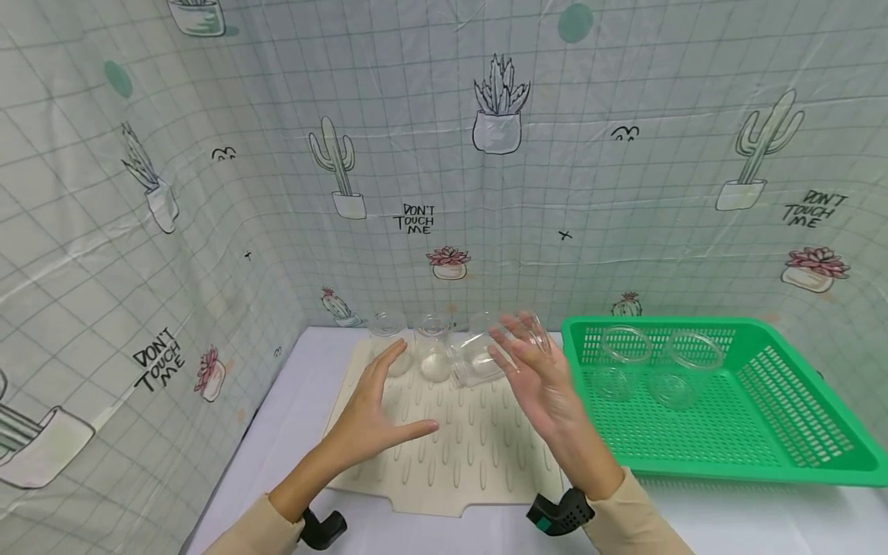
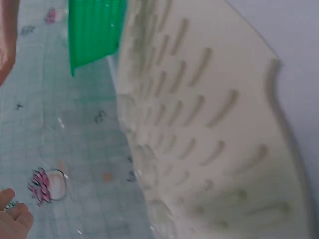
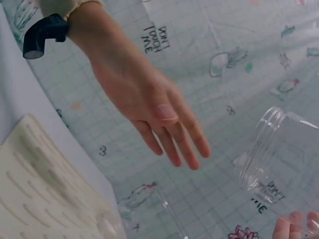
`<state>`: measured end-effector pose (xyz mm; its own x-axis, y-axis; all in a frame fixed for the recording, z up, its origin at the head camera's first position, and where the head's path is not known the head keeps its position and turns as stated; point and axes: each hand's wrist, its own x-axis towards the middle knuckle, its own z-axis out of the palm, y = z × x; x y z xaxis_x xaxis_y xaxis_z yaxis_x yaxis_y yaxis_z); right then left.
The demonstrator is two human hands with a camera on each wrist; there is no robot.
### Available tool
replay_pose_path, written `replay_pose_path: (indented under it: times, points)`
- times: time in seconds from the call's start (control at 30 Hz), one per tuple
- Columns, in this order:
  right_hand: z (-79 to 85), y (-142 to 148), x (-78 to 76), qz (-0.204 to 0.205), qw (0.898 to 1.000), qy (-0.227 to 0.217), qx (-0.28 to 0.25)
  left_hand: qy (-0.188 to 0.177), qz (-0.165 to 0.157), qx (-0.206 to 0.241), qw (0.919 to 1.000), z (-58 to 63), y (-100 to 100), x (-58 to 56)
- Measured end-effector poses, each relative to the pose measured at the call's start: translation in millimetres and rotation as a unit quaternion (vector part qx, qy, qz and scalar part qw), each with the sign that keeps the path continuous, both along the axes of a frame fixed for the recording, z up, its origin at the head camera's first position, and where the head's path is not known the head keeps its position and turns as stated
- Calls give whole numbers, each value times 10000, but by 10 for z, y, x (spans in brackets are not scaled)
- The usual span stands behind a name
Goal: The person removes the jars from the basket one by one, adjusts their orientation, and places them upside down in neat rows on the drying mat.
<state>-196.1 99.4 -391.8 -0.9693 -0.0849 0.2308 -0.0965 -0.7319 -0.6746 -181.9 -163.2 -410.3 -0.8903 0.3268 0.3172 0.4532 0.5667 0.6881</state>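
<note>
My right hand (image 1: pixel 548 385) holds a clear jar (image 1: pixel 475 361) tipped on its side over the back of the cream ridged mat (image 1: pixel 458 455), with its threaded mouth pointing left. In the right wrist view the same jar (image 3: pixel 284 154) shows above the right fingertips (image 3: pixel 294 226). My left hand (image 1: pixel 375 416) hovers above the mat's left part, thumb and fingers spread, holding nothing. Two clear jars stand upright at the back of the mat, the left one (image 1: pixel 388 324) partly behind the left fingertips, the other jar (image 1: pixel 433 351) beside it. Another rim appears behind the tilted jar.
A green perforated basket (image 1: pixel 721 462) sits right of the mat, with two clear jars, a left one (image 1: pixel 624 358) and a right one (image 1: pixel 683 370), upright inside. A patterned cloth (image 1: pixel 541 200) hangs behind and at the left. White covering (image 1: pixel 277 432) lies under everything.
</note>
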Motion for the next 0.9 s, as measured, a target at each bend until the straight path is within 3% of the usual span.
replay_pose_path:
  times: [0.47, 0.7, 0.9]
  points:
    - [-68, -220, -159, 32, 9997, -127, 193, -196, 417, -665, 9967, -389, -399, 13]
    - [-93, -335, -206, 106, 9989, -357, 276, -671, 527, -1276, 9882, -591, -523, -6]
    - [-147, -466, -256, 177, 9974, -489, 502, -823, 552, -1676, 9809, -758, -622, 6]
